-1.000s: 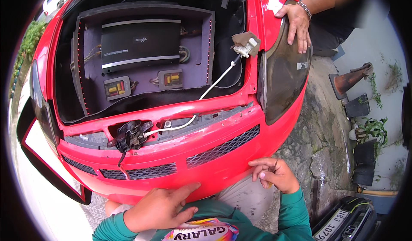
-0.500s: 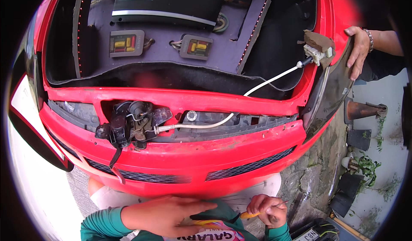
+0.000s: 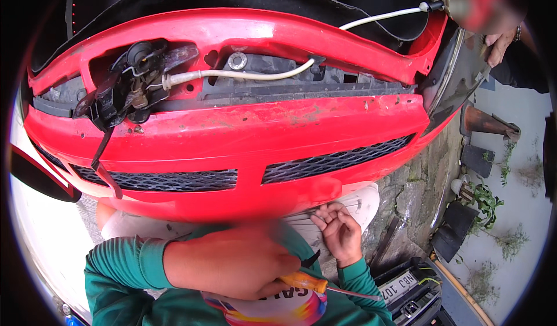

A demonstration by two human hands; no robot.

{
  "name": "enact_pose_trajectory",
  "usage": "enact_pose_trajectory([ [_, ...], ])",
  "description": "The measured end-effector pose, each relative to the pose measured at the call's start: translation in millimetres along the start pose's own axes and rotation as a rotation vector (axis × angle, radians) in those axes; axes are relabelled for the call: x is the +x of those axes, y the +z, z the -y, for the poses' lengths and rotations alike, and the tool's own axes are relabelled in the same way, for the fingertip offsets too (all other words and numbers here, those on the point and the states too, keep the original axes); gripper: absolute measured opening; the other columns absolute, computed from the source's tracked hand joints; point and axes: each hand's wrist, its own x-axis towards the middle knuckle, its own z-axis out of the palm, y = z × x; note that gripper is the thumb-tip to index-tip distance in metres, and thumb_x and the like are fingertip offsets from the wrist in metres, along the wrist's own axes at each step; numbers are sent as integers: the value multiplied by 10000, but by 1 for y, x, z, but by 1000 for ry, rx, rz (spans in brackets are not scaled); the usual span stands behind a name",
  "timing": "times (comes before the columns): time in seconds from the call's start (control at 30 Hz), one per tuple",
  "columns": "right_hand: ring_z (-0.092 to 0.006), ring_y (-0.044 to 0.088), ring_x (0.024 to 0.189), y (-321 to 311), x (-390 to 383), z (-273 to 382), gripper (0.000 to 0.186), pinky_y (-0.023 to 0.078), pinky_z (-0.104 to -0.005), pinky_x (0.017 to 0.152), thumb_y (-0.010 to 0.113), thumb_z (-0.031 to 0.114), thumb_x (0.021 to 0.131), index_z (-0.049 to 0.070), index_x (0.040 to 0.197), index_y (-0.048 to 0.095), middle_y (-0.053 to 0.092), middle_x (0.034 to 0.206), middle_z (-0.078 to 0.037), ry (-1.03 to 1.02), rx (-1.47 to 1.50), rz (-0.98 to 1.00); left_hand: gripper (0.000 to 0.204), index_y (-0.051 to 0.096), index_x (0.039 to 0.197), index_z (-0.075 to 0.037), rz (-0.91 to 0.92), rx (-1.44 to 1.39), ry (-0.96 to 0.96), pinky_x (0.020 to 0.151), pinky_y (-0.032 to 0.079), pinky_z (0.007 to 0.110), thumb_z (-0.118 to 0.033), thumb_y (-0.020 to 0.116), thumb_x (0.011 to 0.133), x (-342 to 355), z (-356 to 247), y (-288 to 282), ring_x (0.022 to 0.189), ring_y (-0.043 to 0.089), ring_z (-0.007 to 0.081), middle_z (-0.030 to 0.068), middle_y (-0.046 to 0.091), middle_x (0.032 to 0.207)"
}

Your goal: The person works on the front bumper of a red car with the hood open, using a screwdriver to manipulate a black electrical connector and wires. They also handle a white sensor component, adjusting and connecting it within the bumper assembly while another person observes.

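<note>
My left hand sits low in the middle, fingers closed on the orange handle of a screwdriver whose thin shaft points right. Just to its right, my right hand lies palm up with loosely curled fingers and nothing in it. Both hands are in front of my green shirt, below the red car bumper. Above them, the black hood latch sits at the bumper's upper left, and a white cable runs from it to the upper right.
Another person's hand rests on the car's dark headlight at the top right. Black mesh grilles cross the bumper. A black case lies on the wet concrete at lower right, with potted plants beyond.
The view has dropped closer to the bumper and latch. The screwdriver, at my right hand before, is now held by my left hand; my right hand has lifted, empty.
</note>
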Motion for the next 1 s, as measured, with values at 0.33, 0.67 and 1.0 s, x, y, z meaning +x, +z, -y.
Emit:
enact_pose_trajectory([
  [0.33, -369, 484, 1474, -13, 110, -100, 803, 349, -602, 1244, 454, 746, 1004, 156, 1540, 554, 566, 1587, -93, -3, 505, -15, 272, 656, 1097, -94, 131, 144, -57, 757, 589, 500, -357, 639, 1032, 14, -8, -5, 871, 716, 370, 116, 674, 928],
  [0.67, -362, 510, 1451, -5, 108, -88, 815, 380, -590, 1226, 461, 758, 1005, 152, 1543, 547, 588, 1552, -96, 37, 530, 48, 261, 694, 1127, -99, -78, 106, -67, 780, 593, 495, -302, 711, 963, 9, 11, 0, 876, 706, 365, 114, 679, 933],
  [1.0, -316, 638, 1301, 31, 107, -84, 607, 518, -552, 1094, 498, 611, 1067, 134, 1424, 614, 686, 1392, -89, 9, 378, -142, 310, 725, 1163, -99, -108, 134, 11, 789, 581, 510, -340, 726, 968, 10, 12, 0, 888, 707, 370, 126, 703, 957],
])
